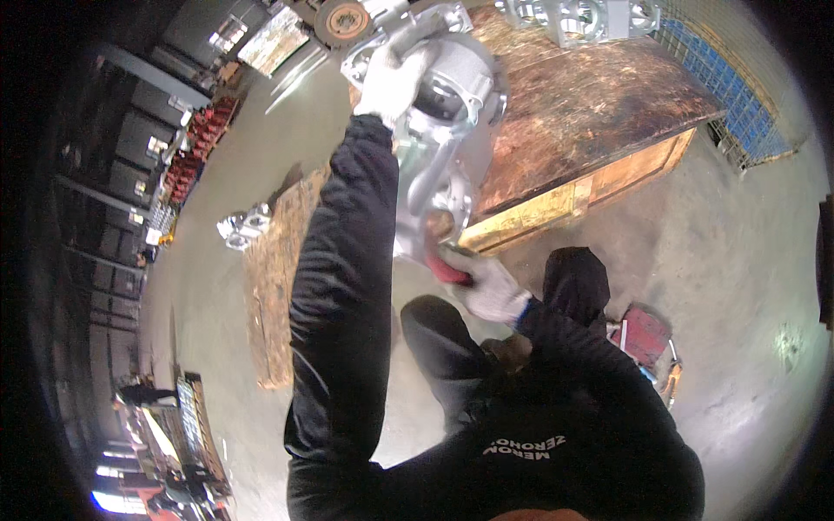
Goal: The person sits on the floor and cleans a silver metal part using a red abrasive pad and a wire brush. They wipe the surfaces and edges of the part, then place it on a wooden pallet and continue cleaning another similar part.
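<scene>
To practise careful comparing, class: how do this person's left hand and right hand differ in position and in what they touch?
The left hand lies against the silver metal part, while the right hand grips a blurred red thing, perhaps a tool handle.
The left hand is far out on a stretched arm; the right hand is lower in the picture, closer to the person.
Both wear whitish gloves below dark sleeves.

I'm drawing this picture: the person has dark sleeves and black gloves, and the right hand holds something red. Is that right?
Not quite: the gloves are white, as the head view shows. The dark sleeves and the right hand holding something red are right.
</scene>
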Demonstrator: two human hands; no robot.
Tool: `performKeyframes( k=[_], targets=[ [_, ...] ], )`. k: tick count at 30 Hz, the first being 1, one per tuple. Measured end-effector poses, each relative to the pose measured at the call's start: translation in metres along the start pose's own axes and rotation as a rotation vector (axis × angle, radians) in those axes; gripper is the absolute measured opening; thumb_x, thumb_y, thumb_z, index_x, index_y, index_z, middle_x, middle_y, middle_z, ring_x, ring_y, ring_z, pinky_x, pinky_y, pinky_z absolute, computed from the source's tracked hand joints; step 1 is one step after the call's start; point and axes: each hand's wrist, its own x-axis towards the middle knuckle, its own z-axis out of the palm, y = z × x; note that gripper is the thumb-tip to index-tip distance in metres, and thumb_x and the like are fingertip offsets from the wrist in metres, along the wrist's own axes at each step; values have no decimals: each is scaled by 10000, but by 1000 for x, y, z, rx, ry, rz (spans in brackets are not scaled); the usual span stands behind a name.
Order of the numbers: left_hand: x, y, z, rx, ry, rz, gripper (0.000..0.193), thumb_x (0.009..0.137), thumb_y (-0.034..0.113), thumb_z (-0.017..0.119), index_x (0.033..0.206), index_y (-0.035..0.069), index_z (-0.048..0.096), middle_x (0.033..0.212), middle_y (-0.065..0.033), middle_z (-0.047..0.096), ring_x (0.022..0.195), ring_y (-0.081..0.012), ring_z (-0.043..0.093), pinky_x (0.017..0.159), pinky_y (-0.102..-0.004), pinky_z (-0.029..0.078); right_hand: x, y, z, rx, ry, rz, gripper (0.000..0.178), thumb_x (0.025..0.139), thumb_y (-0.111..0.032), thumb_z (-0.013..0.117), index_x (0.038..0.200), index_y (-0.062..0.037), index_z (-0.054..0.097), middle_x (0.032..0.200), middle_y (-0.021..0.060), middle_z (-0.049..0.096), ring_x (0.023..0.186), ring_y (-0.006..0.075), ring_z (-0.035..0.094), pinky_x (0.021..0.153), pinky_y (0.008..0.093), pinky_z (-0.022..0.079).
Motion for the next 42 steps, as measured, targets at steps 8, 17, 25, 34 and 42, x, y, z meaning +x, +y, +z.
performKeyframes(
  k=[8, 17, 25, 34, 42],
  targets=[
    [-66, 0, -63, 269, 308, -425, 654, 1076, 484, 502, 1589, 101, 365, 1260, -172, 689, 1151, -269, 666, 1014, -361, 517, 86, 28, -8, -753, -142, -344, 469, 902, -211, 651, 1371, -199, 632, 1334, 122, 681, 966, 303, 742, 741, 423, 620],
    [-208, -16, -23, 1094, 132, -118, 635, 933, 508, 641, 1381, 60, 595, 1291, -180, 668, 1159, -374, 655, 969, -488, 499, 107, 64, -30, -1190, -245, -331, 483, 868, -226, 645, 1349, -192, 665, 1231, 96, 724, 815, 303, 719, 659, 425, 589],
    [-207, -24, -30, 835, 330, 20, 335, 1006, 268, 603, 1256, 54, 667, 1088, -211, 729, 967, -369, 729, 851, -418, 578, 105, 41, 12, 379, -437, 490, 414, 929, -290, 778, 1281, -81, 720, 1115, 72, 776, 945, 140, 702, 839, 302, 565],
    [-220, -45, -38, 633, 246, -123, 505, 1135, 342, 379, 1393, -47, 572, 1322, -216, 670, 1201, -296, 671, 1049, -375, 503, 133, 37, -29, -999, -603, -39, 493, 952, -497, 655, 1329, -180, 693, 1026, 148, 757, 905, 349, 728, 795, 470, 576],
    [-207, -41, -24, 260, 281, -92, 578, 1119, 391, 390, 1454, -65, 509, 1351, -244, 637, 1200, -333, 658, 1058, -411, 487, 103, 47, 33, 215, -204, 265, 273, 928, -214, 746, 1171, -92, 749, 1010, 103, 759, 830, 153, 702, 702, 349, 567]
  ],
)
